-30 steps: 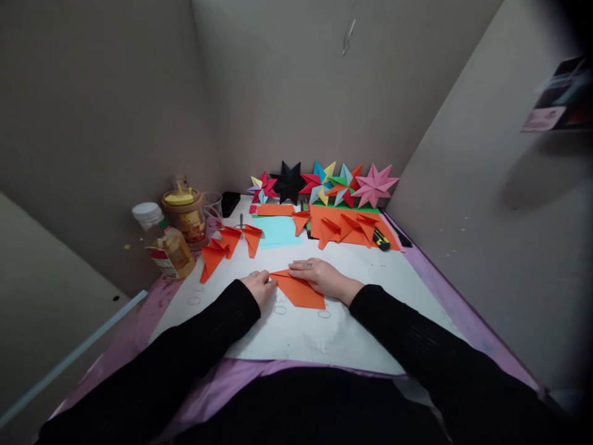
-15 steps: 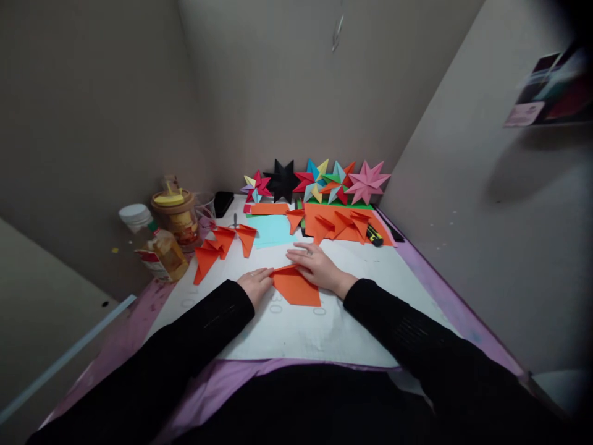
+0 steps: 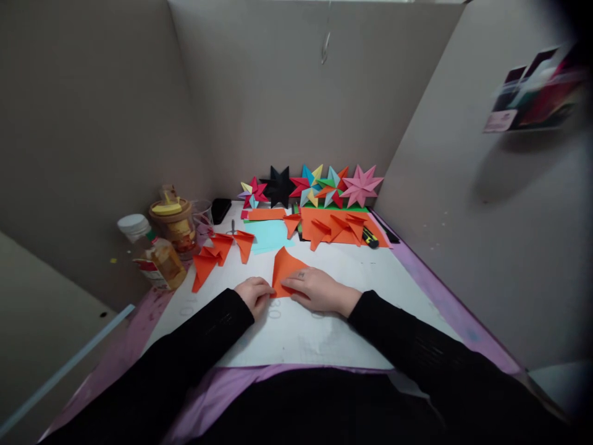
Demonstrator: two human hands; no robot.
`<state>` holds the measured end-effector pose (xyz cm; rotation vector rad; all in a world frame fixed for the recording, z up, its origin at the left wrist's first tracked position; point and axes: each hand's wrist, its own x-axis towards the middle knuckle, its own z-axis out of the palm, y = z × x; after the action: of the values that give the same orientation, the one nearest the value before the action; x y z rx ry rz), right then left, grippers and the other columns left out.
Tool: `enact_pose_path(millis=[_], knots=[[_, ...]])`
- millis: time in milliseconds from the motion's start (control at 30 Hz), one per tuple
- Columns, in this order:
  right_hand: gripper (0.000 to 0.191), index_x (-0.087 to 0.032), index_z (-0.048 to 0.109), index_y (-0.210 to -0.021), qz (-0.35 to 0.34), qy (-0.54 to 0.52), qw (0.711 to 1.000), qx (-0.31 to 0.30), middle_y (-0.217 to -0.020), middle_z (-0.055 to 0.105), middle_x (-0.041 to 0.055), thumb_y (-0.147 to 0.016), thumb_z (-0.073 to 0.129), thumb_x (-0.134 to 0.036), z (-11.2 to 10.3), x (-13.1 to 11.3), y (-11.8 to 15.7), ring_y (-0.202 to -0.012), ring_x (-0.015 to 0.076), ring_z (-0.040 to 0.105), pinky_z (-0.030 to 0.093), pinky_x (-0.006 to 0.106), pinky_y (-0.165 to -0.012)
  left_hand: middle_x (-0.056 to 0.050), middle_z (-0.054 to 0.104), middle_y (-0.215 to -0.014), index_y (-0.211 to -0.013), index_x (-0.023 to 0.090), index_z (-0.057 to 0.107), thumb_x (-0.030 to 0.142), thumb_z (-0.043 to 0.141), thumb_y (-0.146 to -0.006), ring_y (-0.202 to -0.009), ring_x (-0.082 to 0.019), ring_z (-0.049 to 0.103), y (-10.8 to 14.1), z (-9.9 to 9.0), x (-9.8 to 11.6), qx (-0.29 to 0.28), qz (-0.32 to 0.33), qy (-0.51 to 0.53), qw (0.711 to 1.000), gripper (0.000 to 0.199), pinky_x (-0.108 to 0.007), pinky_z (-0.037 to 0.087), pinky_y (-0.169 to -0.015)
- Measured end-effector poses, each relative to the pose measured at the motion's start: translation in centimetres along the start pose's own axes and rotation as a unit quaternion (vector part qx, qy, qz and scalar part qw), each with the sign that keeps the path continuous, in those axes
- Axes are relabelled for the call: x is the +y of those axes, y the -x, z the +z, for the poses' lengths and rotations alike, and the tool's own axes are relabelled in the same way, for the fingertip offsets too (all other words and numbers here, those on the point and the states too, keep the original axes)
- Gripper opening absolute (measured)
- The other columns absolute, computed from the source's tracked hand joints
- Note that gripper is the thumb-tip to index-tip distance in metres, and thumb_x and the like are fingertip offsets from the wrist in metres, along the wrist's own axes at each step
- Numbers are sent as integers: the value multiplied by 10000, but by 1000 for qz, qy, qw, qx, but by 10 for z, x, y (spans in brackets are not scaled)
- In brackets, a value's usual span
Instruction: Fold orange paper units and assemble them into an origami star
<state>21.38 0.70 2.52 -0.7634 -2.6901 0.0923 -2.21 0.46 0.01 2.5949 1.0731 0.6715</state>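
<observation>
A piece of orange paper (image 3: 287, 266), partly folded and with a pointed top, lies on the white sheet in front of me. My left hand (image 3: 254, 295) pinches its lower left corner, fingers curled together. Across its right side rests my right hand (image 3: 320, 289), with a ring on one finger; its fingers press the paper down and hide the lower right part. Folded orange paper pieces (image 3: 222, 247) lie to the left, and several similar folded pieces (image 3: 319, 232) lie behind, on flat orange sheets.
Paper stars (image 3: 361, 185) lean against the back wall. Light blue paper (image 3: 269, 235) and a yellow-black cutter (image 3: 369, 238) lie before them. At left stand a bottle of amber liquid (image 3: 160, 262), a brown tub (image 3: 173, 225) and a clear cup (image 3: 202, 213). Scissors (image 3: 233, 227) lie nearby.
The orange paper has been turned, so a point now faces away from me. Both hands have shifted to its near edge. The camera view has tilted slightly.
</observation>
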Motion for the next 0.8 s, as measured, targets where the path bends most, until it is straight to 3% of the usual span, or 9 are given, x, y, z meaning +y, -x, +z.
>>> enact_pose_path(millis=[100,200,333,433,633,800], knots=[[473,-179,518,-1230,6,-44,999,-24,-1175,604,107,-803,588,-370,2,10,1,-1103,248,540,430,372,-914,-73,631,-891,-983,191,677,107,420,-790,-822,-167,571,-4,-3,-1,-12,19,-30,999,333,-296,462,-777],[390,-188,567,-1180,-6,-78,996,-31,-1220,583,88,-816,585,-329,3,18,2,-1176,227,494,403,351,-971,-84,608,-933,-999,240,680,164,413,-843,-827,-192,538,-16,-6,-5,5,-4,-140,990,319,-341,441,-754],[295,-200,608,-1120,-30,-78,996,-23,-1232,576,75,-842,551,-283,5,23,1,-1139,198,522,418,330,-956,-64,599,-1111,-965,278,681,198,476,-848,-1034,-234,490,-33,-8,-7,-13,33,-215,976,249,-409,361,-882],[256,-218,622,-1094,-48,-46,998,2,-1189,606,64,-871,497,-234,9,26,1,-1101,194,543,428,353,-932,-53,615,-1135,-924,269,679,209,458,-870,-1107,-226,462,-37,-12,-4,-41,63,-221,972,235,-425,304,-924],[245,-231,662,-1018,-65,-44,996,47,-1040,671,57,-873,471,-178,18,29,3,-936,168,592,480,318,-819,-31,682,-1005,-854,269,684,409,525,-819,-1005,-220,536,-29,-21,-5,-81,68,-144,984,214,-424,283,-899],[284,-251,638,-1083,-76,-71,994,26,-1136,628,60,-871,473,-158,15,22,12,-1055,167,552,471,314,-867,-68,701,-889,-828,198,687,459,555,-773,-863,-179,605,-34,-29,-33,-121,8,36,992,298,-295,401,-808]])
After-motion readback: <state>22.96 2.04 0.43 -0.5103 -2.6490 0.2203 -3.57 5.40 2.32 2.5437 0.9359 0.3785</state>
